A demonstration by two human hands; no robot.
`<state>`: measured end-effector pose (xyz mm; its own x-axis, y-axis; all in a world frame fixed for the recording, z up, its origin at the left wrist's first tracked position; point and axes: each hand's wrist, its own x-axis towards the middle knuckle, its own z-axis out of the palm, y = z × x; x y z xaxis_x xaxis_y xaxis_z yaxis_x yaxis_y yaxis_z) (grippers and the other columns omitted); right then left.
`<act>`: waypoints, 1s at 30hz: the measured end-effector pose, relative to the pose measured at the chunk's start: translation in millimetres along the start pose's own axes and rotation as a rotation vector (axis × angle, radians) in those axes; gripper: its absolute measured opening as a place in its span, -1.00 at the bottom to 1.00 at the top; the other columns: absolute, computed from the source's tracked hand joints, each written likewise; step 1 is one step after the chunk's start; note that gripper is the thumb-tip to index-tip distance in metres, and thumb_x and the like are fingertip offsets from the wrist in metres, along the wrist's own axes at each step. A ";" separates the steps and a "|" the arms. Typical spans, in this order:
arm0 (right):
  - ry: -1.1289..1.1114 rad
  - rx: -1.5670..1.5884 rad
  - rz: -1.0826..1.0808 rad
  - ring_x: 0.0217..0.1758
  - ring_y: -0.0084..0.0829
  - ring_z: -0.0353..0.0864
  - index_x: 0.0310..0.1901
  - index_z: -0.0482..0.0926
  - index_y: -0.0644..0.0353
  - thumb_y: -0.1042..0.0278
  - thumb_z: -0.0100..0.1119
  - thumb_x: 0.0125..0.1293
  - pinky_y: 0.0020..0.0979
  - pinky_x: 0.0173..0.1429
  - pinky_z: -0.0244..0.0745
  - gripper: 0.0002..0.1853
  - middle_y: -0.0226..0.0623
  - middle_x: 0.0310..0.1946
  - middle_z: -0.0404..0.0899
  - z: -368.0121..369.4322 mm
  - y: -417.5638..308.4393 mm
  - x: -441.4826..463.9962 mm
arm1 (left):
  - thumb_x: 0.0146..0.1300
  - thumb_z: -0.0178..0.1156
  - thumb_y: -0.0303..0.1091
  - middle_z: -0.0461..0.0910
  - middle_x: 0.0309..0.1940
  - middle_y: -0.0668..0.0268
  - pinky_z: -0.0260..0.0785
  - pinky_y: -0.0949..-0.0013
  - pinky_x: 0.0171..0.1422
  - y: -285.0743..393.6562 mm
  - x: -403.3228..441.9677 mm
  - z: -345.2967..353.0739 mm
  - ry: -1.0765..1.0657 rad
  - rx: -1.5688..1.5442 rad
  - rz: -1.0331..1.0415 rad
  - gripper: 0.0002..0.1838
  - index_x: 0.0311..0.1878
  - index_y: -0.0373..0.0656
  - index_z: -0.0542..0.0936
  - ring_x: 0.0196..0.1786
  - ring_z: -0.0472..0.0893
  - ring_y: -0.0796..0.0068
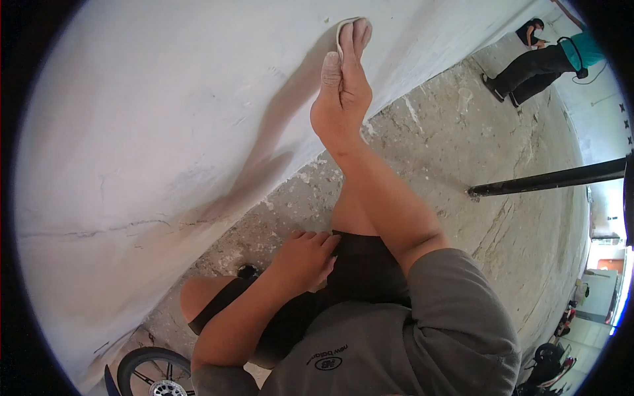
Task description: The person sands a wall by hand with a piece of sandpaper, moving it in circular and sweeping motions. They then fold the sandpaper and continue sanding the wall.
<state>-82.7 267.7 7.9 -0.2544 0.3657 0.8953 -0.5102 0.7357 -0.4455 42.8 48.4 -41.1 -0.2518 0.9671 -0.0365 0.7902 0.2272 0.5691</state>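
Observation:
My right hand (pixel 343 86) is stretched out against the white wall (pixel 165 99). Between its dusty fingers and the wall is a thin, pale pad (pixel 339 33), of which just the curved edge shows. The thumb lies beside the fingers and is coated with white dust. My left hand (pixel 305 259) rests on the lap, at the dark shorts (pixel 363 264), with its fingers loosely bent and nothing visible in it.
A fine crack runs along the wall. Rough concrete floor (pixel 422 152) meets its base. On the right is a black pole (pixel 548 179). A wheel (pixel 155 373) stands at lower left. Two people (pixel 538 66) (pixel 530 32) are at upper right, and motorbikes (pixel 548 363) at lower right.

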 end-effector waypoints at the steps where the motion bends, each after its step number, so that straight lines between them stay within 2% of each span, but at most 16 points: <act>1: 0.002 -0.002 0.001 0.70 -0.10 -0.01 0.47 0.26 0.51 0.38 -0.14 0.65 -0.29 0.65 0.03 -0.51 0.11 0.59 0.11 -1.9 5.7 5.7 | 0.32 0.26 -0.29 0.68 -0.08 0.13 0.45 0.05 0.22 -0.1 1.1 0.9 -0.010 0.024 -0.006 -0.61 0.18 -0.18 0.56 0.02 0.66 0.03; 4: 0.061 0.020 0.086 0.71 -0.05 -0.04 0.47 0.26 0.51 0.41 -0.14 0.64 -0.26 0.66 0.00 -0.51 0.14 0.59 0.09 -7.9 11.6 33.6 | 0.32 0.25 -0.29 0.67 -0.09 0.15 0.45 0.10 0.21 -2.5 -0.2 13.9 -0.007 0.072 0.002 -0.59 0.19 -0.21 0.55 0.01 0.67 0.09; 6: 0.127 -0.155 0.149 0.67 0.09 0.00 0.45 0.29 0.52 0.46 -0.17 0.62 0.01 0.70 -0.06 -0.53 0.20 0.53 0.19 -2.5 -0.1 40.9 | 0.30 0.25 -0.29 0.66 -0.09 0.17 0.44 0.14 0.19 0.3 -1.2 17.9 0.004 0.090 0.012 -0.58 0.19 -0.24 0.54 -0.01 0.68 0.14; 7: 0.122 -0.159 0.149 0.67 0.09 0.00 0.45 0.29 0.52 0.46 -0.17 0.62 0.01 0.70 -0.06 -0.53 0.20 0.53 0.19 1.3 1.4 33.5 | 0.34 0.23 -0.27 0.66 -0.04 0.11 0.43 0.08 0.24 2.6 -0.7 12.5 -0.041 0.052 -0.014 -0.56 0.22 -0.25 0.51 0.04 0.67 0.07; 9: 0.053 -0.070 -0.172 0.67 0.15 -0.04 0.45 0.26 0.56 0.54 -0.14 0.58 0.04 0.70 -0.14 -0.52 0.24 0.53 0.18 9.1 5.7 15.3 | 0.39 0.21 -0.25 0.65 0.01 0.05 0.42 0.02 0.30 3.9 1.3 6.7 -0.091 0.016 -0.038 -0.55 0.26 -0.26 0.47 0.08 0.65 0.01; 10: 0.034 -0.009 -0.214 0.66 0.21 -0.05 0.44 0.27 0.58 0.54 -0.12 0.58 0.08 0.70 -0.16 -0.52 0.26 0.53 0.18 10.2 9.2 13.8 | 0.39 0.21 -0.25 0.63 0.05 0.03 0.41 0.01 0.31 4.2 1.8 5.8 -0.090 -0.008 -0.051 -0.54 0.27 -0.26 0.46 0.09 0.65 -0.01; 13: 0.043 -0.089 -0.114 0.67 0.20 -0.06 0.43 0.30 0.57 0.54 -0.08 0.56 0.10 0.70 -0.17 -0.52 0.25 0.53 0.17 -2.1 20.3 36.0 | 0.40 0.20 -0.25 0.60 0.11 0.01 0.40 0.00 0.33 8.1 2.5 5.1 -0.094 -0.032 -0.079 -0.54 0.28 -0.26 0.45 0.12 0.63 -0.03; 15: 0.067 -0.042 -0.150 0.67 0.20 -0.06 0.42 0.31 0.57 0.54 -0.07 0.56 0.10 0.70 -0.18 -0.53 0.25 0.53 0.18 3.5 17.8 39.6 | 0.40 0.20 -0.26 0.59 0.13 0.02 0.40 0.00 0.33 10.1 1.8 8.0 -0.103 -0.036 -0.097 -0.54 0.28 -0.26 0.45 0.14 0.63 -0.03; 17: 0.100 0.004 -0.186 0.67 0.20 -0.06 0.42 0.33 0.57 0.54 -0.06 0.56 0.10 0.70 -0.18 -0.53 0.26 0.52 0.19 12.6 8.8 32.2 | 0.40 0.18 -0.29 0.58 0.17 0.03 0.40 -0.01 0.33 8.5 0.8 12.4 -0.006 -0.065 -0.086 -0.55 0.28 -0.24 0.44 0.16 0.62 -0.04; 20: -0.049 -0.026 -0.239 0.66 0.18 -0.02 0.40 0.34 0.57 0.49 -0.14 0.60 0.07 0.70 -0.15 -0.55 0.27 0.50 0.23 15.0 -7.7 11.7 | 0.40 0.17 -0.32 0.55 0.21 0.04 0.40 -0.01 0.32 4.9 -0.1 17.1 0.026 -0.048 -0.059 -0.57 0.28 -0.23 0.45 0.18 0.60 -0.06; 23: -0.007 -0.067 -0.132 0.66 0.18 -0.03 0.40 0.34 0.58 0.48 -0.09 0.59 0.10 0.69 -0.14 -0.54 0.28 0.50 0.23 -0.9 17.7 32.8 | 0.39 0.15 -0.36 0.54 0.23 0.03 0.40 -0.02 0.31 4.6 1.7 16.4 -0.002 -0.074 -0.097 -0.60 0.26 -0.23 0.46 0.19 0.60 -0.06; 28: 0.039 -0.043 -0.145 0.66 0.16 -0.02 0.41 0.31 0.61 0.42 -0.13 0.63 0.06 0.69 -0.11 -0.53 0.30 0.50 0.21 8.9 4.9 10.4 | 0.37 0.16 -0.40 0.55 0.20 0.04 0.43 -0.03 0.26 5.0 3.5 11.4 0.002 -0.106 -0.093 -0.63 0.21 -0.23 0.49 0.14 0.62 -0.06; 30: -0.069 -0.023 -0.284 0.67 0.13 -0.01 0.40 0.32 0.61 0.39 -0.15 0.65 0.00 0.70 -0.09 -0.53 0.29 0.51 0.20 8.1 4.4 9.5 | 0.36 0.16 -0.40 0.56 0.18 0.04 0.45 -0.03 0.22 5.5 4.4 9.7 -0.001 -0.133 -0.092 -0.65 0.19 -0.23 0.50 0.11 0.63 -0.06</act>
<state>-94.0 269.7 14.5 -0.1599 0.1047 0.9816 -0.5500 0.8162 -0.1766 51.4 55.0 -46.1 -0.3192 0.9430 -0.0944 0.6829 0.2979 0.6670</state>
